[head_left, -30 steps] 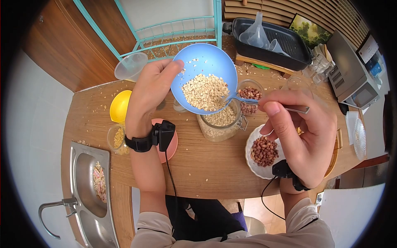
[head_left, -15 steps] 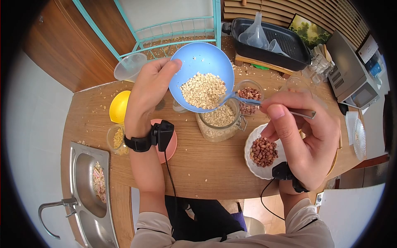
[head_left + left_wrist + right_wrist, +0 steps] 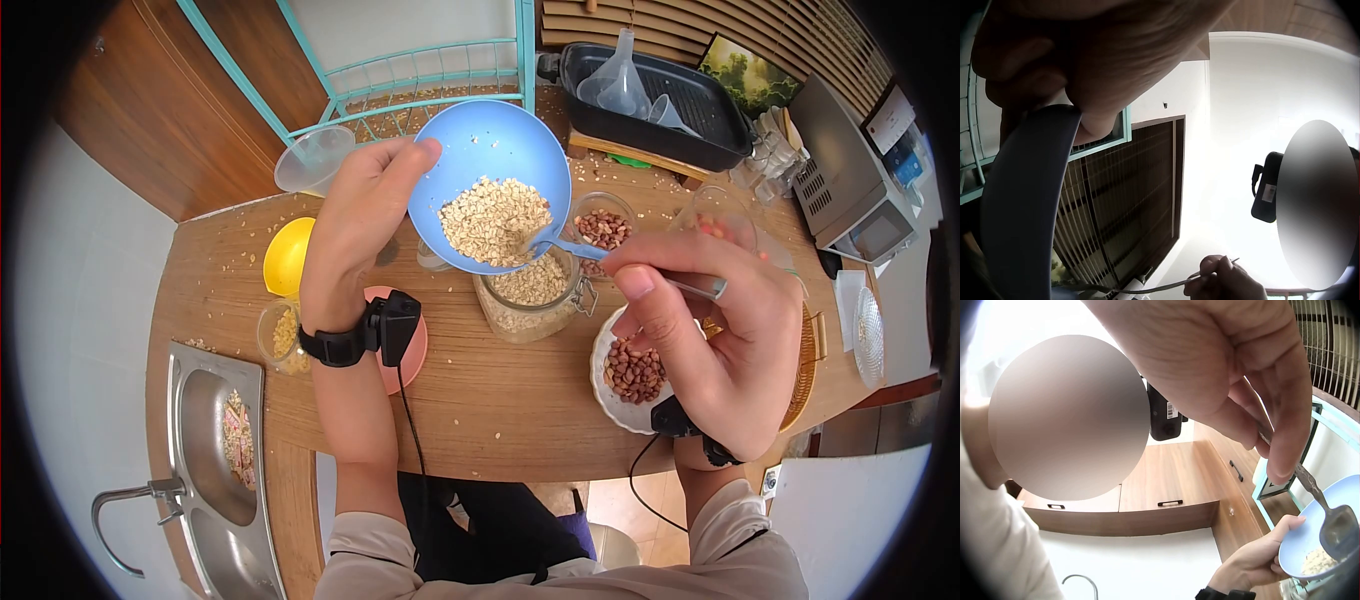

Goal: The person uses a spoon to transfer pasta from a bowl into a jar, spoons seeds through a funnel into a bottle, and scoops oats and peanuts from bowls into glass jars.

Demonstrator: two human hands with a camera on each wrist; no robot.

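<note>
My left hand grips the rim of a blue bowl, thumb on the inside edge. The bowl tilts toward me, with rolled oats gathered in its lower part. Between thumb and fingers my right hand pinches the handle of a metal spoon; its head dips into the oats near the bowl's lower right rim. Below the bowl stands a glass clip-top jar holding oats, its mouth partly hidden by the bowl. In the right wrist view the spoon's bowl shows over the oats.
A white fluted dish of nuts lies under my right hand, and a glass of nuts stands behind the jar. Around are a yellow bowl, pink bowl, sink, black pan and microwave. Loose oats dot the table.
My right hand and the spoon shift slightly right, then back left toward the bowl. The blue bowl moves a little left and back, still tilted. Its oats look slightly fewer.
</note>
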